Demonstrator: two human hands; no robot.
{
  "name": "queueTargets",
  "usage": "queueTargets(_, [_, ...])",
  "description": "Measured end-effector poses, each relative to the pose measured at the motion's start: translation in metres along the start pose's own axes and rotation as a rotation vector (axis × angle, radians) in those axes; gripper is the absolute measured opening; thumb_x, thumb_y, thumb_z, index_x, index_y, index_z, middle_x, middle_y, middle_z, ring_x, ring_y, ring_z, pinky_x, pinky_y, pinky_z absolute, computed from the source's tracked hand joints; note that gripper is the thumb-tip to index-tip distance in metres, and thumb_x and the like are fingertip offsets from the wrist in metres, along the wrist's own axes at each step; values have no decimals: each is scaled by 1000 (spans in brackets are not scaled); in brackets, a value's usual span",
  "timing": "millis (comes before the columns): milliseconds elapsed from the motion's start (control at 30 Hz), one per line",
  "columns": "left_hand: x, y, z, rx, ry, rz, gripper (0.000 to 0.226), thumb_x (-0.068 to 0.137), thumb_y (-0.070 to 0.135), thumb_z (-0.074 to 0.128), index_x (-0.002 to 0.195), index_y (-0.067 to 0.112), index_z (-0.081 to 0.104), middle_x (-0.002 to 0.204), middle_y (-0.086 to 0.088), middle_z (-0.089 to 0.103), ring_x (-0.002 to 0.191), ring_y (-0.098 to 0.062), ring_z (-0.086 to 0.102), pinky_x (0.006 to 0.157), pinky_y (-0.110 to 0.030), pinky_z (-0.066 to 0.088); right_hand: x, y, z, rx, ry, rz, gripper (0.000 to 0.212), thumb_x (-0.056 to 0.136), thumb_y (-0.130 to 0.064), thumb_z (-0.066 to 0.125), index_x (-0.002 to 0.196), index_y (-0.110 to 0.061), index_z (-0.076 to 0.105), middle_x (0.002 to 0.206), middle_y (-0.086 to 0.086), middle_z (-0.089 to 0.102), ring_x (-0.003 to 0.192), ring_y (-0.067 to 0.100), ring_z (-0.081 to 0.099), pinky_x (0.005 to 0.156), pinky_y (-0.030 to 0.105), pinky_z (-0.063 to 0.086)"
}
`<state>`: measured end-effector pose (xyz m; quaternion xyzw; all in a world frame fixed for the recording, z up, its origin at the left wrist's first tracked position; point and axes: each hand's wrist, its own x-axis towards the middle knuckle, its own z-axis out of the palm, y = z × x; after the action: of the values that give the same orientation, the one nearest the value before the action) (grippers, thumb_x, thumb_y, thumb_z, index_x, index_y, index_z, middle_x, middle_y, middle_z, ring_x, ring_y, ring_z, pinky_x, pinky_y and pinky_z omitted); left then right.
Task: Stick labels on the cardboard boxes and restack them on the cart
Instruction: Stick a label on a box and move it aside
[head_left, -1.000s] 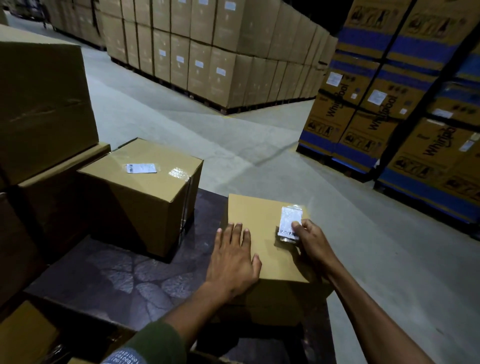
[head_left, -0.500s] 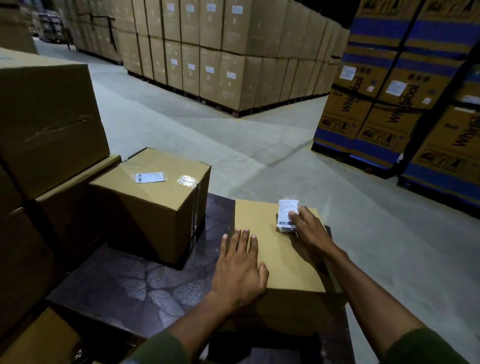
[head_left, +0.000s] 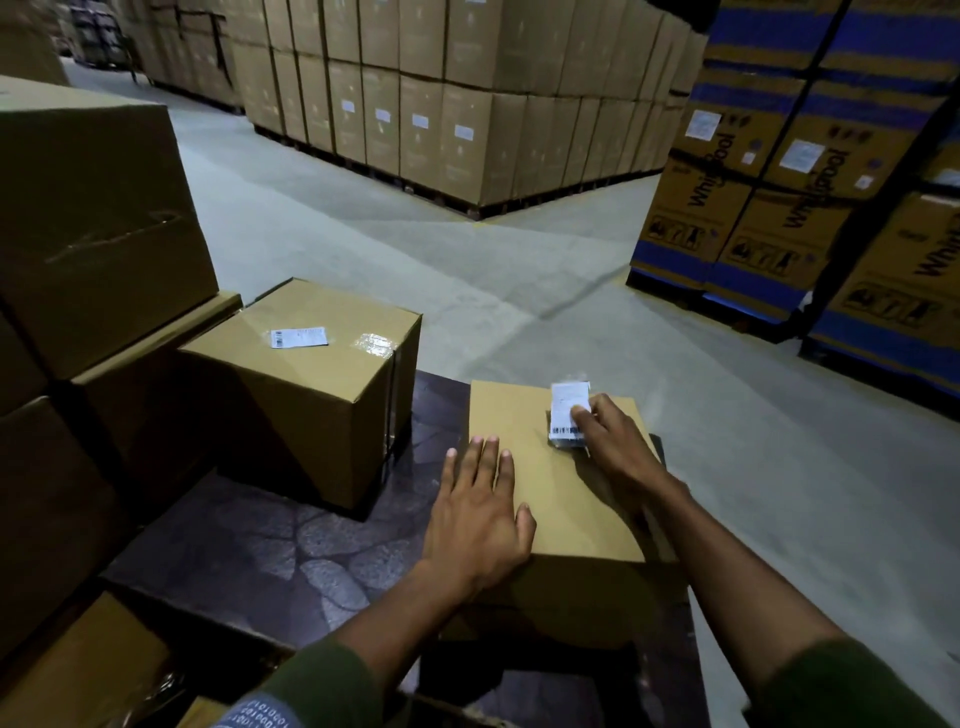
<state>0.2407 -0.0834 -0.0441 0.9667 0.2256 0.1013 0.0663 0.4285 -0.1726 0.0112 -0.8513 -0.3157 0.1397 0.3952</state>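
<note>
Label (head_left: 569, 414) print too small to read; right fingertips perhaps cover its corner.

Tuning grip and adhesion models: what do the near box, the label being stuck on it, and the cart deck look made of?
Near box: plain brown corrugated-type cardboard, matte, going by its flat dull top and folded edges.
Label: white printed paper with a barcode; a glossy edge hints at clear film or backing, uncertain.
Cart deck: dark, slightly glossy sheet with a stone-like pattern, maybe vinyl or laminate; can't confirm.

Grey concrete floor (head_left: 363, 223), palletised carton stacks (head_left: 467, 119)
</note>
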Motion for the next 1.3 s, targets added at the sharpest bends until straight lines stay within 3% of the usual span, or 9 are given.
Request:
queueTargets(100, [0,-1,-2,-3,-5,0,81,87,53,6,156,11,8,164,-12,0,150,-24,-12,120,-49,-8,18,-7,-2,-18,-9,11,24,101,-37,42,98,-16,52,100,2,62,91,19,59,68,31,40])
queueTargets(233, [1,-1,-1,-2,-21,7,83,85,54,3,156,11,7,164,-13,-1,150,-25,-12,120,-49,-9,-17,-2,-5,-2,15,17,25,101,-36,43,89,-16,50,87,-2,61,80,12,58,64,28,39])
queueTargets(467, [0,-1,-3,-20,-20,21,86,83,54,0,155,8,6,163,-15,-2,150,-25,-12,120,-48,-10,-55,16,-10,54,15,21,27,101,-36,47,91,-12,53,89,3,69,83,18,67,76,40,50])
queueTargets(600, [2,-1,-2,-15,-7,25,85,85,54,4,155,5,9,163,-16,2,150,-26,-8,121,-47,-7,-32,2,1,127,45,25,20,101,-33,48,93,-17,56,92,-2,68,83,12,64,68,29,46])
queueTargets(833, [2,0,1,-22,41,-4,82,85,51,9,155,9,8,163,-11,10,151,-23,0,121,-49,-5,10,-5,0,100,6,5,19,102,-31,45,103,-15,54,101,1,65,83,3,59,63,22,40])
queueTargets(967, [1,3,-4,-26,43,-9,75,84,48,13,146,11,32,161,-11,19,150,-24,6,121,-52,0,-18,7,-10,147,-5,-23,19,103,-27,45,101,-12,56,91,-2,64,80,7,60,56,9,40])
queueTargets(1133, [-8,12,-16,70,98,-36,46,88,42,29,121,16,47,135,-11,37,133,-29,33,117,-54,13,-54,33,-21,294,-74,-32,21,100,-31,53,97,-11,61,91,4,72,83,15,69,70,26,55])
queueTargets(1233, [-19,16,-24,158,32,-28,51,97,48,26,134,16,41,134,-11,38,133,-27,33,117,-56,9,-59,34,-26,439,-96,3,16,93,-29,64,91,-15,69,92,9,75,90,28,72,88,55,55])
queueTargets(1300, [-32,17,-35,162,38,-62,59,99,52,23,143,13,35,145,-10,36,142,-25,23,118,-57,3,-64,24,-22,564,-124,38,11,94,-21,64,93,-13,73,94,13,75,91,33,71,85,52,57])
